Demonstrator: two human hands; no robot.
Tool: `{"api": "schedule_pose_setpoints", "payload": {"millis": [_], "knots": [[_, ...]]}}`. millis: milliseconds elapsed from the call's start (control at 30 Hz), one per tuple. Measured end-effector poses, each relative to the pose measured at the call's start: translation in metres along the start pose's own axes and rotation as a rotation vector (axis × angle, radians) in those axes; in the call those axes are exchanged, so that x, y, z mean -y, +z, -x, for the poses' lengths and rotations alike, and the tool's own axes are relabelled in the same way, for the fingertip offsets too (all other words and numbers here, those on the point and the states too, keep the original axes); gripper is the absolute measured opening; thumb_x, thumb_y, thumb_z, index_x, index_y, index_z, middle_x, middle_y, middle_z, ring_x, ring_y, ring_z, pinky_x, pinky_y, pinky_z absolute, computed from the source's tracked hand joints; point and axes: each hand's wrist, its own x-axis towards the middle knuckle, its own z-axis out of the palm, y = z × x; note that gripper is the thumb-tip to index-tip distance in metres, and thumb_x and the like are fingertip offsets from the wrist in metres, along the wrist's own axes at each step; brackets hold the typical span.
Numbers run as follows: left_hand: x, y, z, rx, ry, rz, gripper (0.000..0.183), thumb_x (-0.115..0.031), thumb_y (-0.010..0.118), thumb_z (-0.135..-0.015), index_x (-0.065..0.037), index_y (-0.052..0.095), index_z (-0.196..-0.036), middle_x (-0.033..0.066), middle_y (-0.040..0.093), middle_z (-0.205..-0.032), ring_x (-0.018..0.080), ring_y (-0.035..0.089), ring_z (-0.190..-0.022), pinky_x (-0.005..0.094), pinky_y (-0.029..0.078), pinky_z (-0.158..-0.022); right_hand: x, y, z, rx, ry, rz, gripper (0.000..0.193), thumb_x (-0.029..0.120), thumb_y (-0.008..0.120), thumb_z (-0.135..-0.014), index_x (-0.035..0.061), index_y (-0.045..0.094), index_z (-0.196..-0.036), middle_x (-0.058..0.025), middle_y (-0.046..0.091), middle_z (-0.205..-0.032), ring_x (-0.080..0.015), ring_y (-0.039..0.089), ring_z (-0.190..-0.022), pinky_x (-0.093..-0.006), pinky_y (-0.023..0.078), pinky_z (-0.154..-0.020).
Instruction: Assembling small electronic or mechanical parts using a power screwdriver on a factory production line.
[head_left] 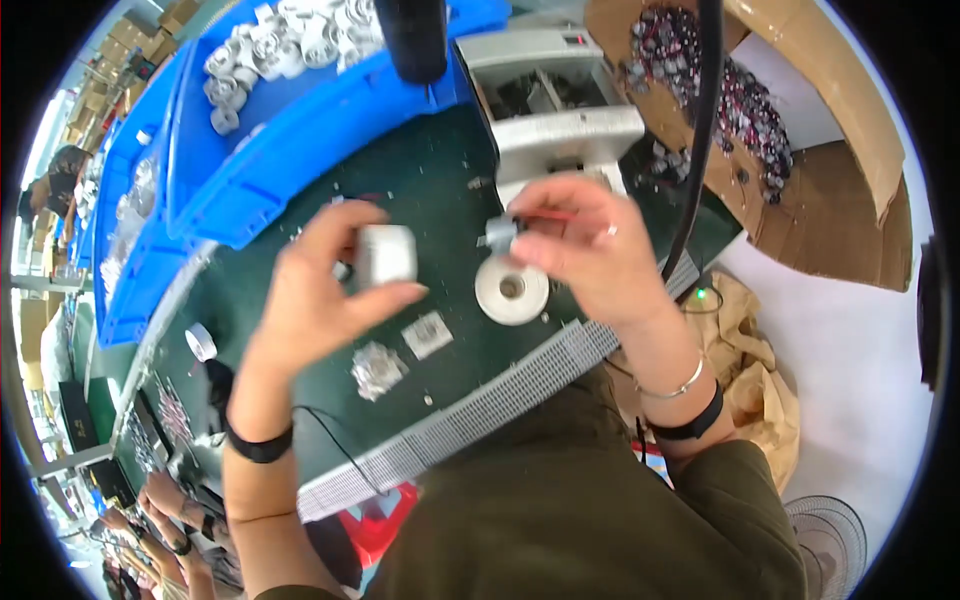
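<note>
My left hand [315, 285] is closed round a white block-shaped plastic part [390, 254], its thumb along the near side; motion blurs the part a little. Across from it, my right hand [605, 250] pinches a small grey motor [502, 235] between thumb and fingers. A red wire [548, 214] runs from the motor into that hand. The two pieces are held apart above the dark green work surface [450, 200]. Just below the motor lies a white roll [512, 291] with a hole in its middle.
Blue bins [290, 185] of white plastic parts [300, 40] stand at the far left. A pale tabletop machine [565, 135] sits behind my right hand. At right, a cardboard box [850, 215] holds wired motors [700, 90]. A black cable [706, 130] hangs nearby. Co-workers' hands [165, 500] show lower left.
</note>
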Motion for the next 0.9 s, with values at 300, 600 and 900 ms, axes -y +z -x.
{"api": "schedule_pose_setpoints", "payload": {"millis": [300,600,900], "knots": [[-0.018,0.134,0.010,-0.317,0.244,-0.314,0.054,-0.028,0.081,-0.062,-0.005,0.064,-0.108,0.0075,0.057,-0.099,0.0289,0.052,-0.086,0.0392,0.046,-0.080,0.005,-0.028,0.026,-0.017,-0.113,0.020,0.027,-0.007,0.065,-0.077,-0.0027,0.057,-0.102,-0.0133,0.061,-0.103,-0.0206,0.062,-0.091,-0.0320,0.053,-0.081],[-0.004,0.126,0.024,-0.179,0.202,-0.111,0.080,-0.027,0.084,-0.060,-0.001,0.047,-0.125,0.0162,0.049,-0.119,0.0333,0.051,-0.103,0.0413,0.043,-0.088,0.001,-0.022,0.027,0.047,-0.087,0.419,0.026,-0.009,0.067,-0.077,-0.0043,0.060,-0.101,-0.0109,0.060,-0.105,-0.0145,0.059,-0.094,-0.0264,0.051,-0.083],[-0.001,0.123,0.024,-0.182,0.115,-0.044,0.077,-0.025,0.083,-0.061,-0.002,0.047,-0.124,0.0170,0.052,-0.118,0.0375,0.050,-0.110,0.0419,0.045,-0.090,0.005,-0.022,0.022,0.093,-0.082,0.726,0.025,-0.008,0.066,-0.077,-0.0040,0.061,-0.101,-0.0090,0.058,-0.106,-0.0159,0.060,-0.095,-0.0286,0.052,-0.085]]}}
